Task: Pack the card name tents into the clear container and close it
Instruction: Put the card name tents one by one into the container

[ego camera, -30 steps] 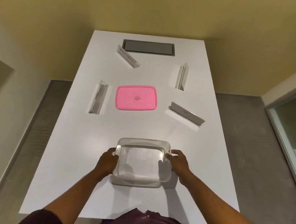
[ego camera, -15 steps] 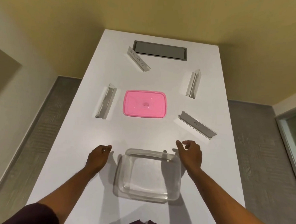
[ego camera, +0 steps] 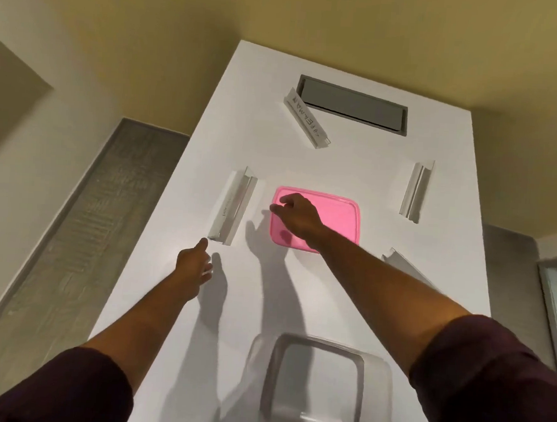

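The clear container (ego camera: 318, 389) stands open and empty at the table's near edge. Its pink lid (ego camera: 339, 214) lies flat mid-table. Several white name tents lie around the lid: one at the left (ego camera: 233, 209), one at the far side with lettering (ego camera: 305, 118), one at the right (ego camera: 417, 191), and one at the near right (ego camera: 404, 262) partly hidden by my right forearm. My left hand (ego camera: 194, 264) is open, a fingertip at the near end of the left tent. My right hand (ego camera: 298, 217) hovers open over the lid's left edge.
The white table (ego camera: 347, 296) is long and narrow, with a grey recessed panel (ego camera: 352, 104) at its far end. Grey floor lies beyond both long edges. A yellow wall stands behind the table.
Both hands have let go of the container and stretched forward, the left to the left tent, the right over the pink lid. The camera has moved forward.
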{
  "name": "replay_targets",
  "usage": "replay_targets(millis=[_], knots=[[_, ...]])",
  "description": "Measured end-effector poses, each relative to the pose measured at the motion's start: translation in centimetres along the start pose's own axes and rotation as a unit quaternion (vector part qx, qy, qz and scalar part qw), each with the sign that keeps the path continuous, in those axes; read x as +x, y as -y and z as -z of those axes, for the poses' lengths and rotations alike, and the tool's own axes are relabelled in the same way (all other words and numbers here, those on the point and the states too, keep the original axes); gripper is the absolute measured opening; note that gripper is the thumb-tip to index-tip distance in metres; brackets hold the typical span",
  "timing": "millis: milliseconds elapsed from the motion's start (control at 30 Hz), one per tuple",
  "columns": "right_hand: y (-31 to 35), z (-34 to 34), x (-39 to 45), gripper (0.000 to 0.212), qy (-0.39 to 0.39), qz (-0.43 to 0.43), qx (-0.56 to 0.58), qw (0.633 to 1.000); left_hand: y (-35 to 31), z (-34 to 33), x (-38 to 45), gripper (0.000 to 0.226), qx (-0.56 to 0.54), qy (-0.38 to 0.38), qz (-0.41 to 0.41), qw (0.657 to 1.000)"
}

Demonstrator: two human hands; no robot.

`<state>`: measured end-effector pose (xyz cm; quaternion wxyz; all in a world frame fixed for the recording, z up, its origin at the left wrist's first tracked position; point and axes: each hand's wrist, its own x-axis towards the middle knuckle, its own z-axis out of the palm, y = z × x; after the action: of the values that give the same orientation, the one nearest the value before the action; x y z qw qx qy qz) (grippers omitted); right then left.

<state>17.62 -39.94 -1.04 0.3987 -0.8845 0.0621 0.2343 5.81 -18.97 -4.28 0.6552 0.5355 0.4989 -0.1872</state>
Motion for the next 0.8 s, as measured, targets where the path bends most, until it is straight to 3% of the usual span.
replay_targets(millis=[233,300,367,433,467,567,800], knots=[[5.9,-3.2,8.8,0.067,0.024,0.034,-0.036,0.999,-1.8,-0.4,2.7,0.023,-0.184,0.040,0.078,0.979],[6.8,-4.0,10.2,0.068,0.032,0.038,-0.051,0.997,-1.9,-0.6,3.2,0.032,-0.226,0.067,0.092,0.967],[7.1,-4.8,11.2,0.050,0.050,0.036,-0.080,0.995,-1.9,-0.6,3.5,0.052,-0.249,0.084,0.100,0.960],[7.0,-5.4,11.6,0.010,0.053,0.036,-0.104,0.993,-2.1,-0.7,3.6,0.049,-0.252,0.091,0.098,0.958],[6.9,-5.6,11.6,0.009,0.050,0.041,-0.099,0.993,-2.3,-0.7,3.6,0.045,-0.248,0.094,0.096,0.959],[7.0,-5.5,10.8,0.036,0.024,0.050,-0.083,0.995,-2.5,-0.6,3.5,0.035,-0.233,0.102,0.088,0.963],[6.9,-2.3,5.0,0.039,-0.049,0.089,0.014,0.995,-2.0,-0.1,0.3,0.013,-0.215,0.099,0.035,0.971]])
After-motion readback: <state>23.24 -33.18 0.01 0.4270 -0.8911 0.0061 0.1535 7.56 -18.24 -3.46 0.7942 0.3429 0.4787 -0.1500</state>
